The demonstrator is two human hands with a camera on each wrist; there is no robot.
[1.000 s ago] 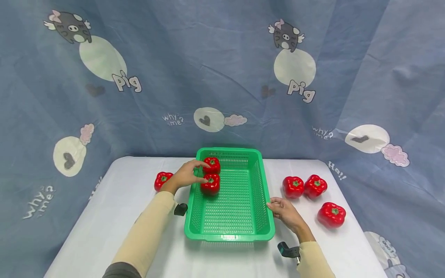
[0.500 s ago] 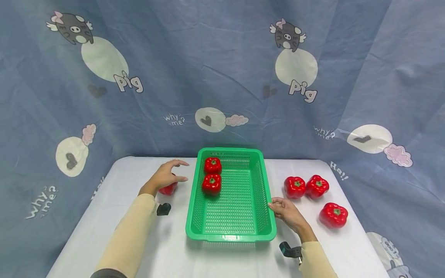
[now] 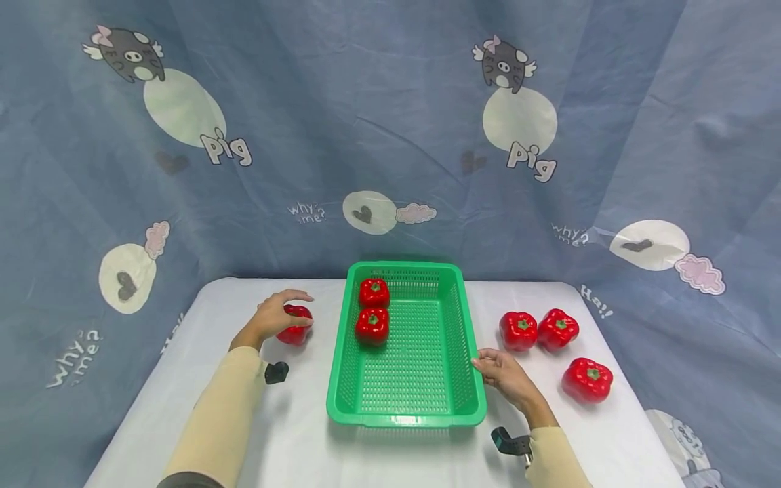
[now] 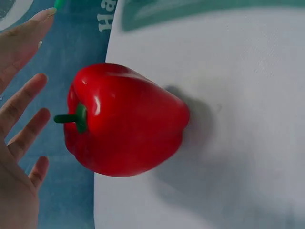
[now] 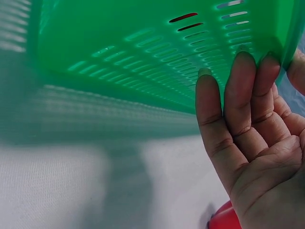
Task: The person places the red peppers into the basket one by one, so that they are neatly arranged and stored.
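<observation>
Farther left now, the wide-spread left hand [image 3: 272, 316] is hovering over a glossy red bell pepper [image 4: 126, 124] toward the white table [image 3: 299, 447]'s far-left corner; the right hand [image 3: 508, 377] is pinching a green plastic basket [image 3: 466, 318].

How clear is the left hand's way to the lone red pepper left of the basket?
Probably yes, reachable: the left hand holds nothing, its fingers spread close to the red pepper, and the left wrist view shows nothing between them.
</observation>
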